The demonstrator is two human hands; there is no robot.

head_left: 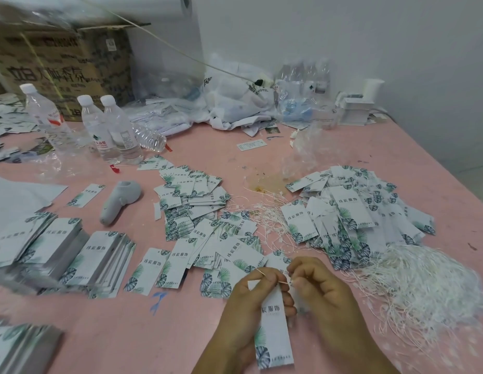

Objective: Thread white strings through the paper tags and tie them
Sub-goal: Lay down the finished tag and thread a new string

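My left hand (245, 300) grips a white paper tag (272, 333) with green leaf print, held upright near the table's front edge. My right hand (318, 287) pinches a thin white string (282, 282) at the tag's top end, close to the left fingertips. A big heap of loose white strings (424, 287) lies to the right of my hands. Strung tags form a pile (356, 211) beyond it. Plain tags lie scattered (197, 201) in the middle, and neat stacks of tags (73, 255) stand at the left.
The pink table (181, 333) carries three upright water bottles (111, 128) at the back left, a grey handheld device (121, 198), a cardboard box (62, 66), crumpled plastic bags (235, 103) and a white box (356, 109) at the back. A brownish stain (262, 182) marks the middle.
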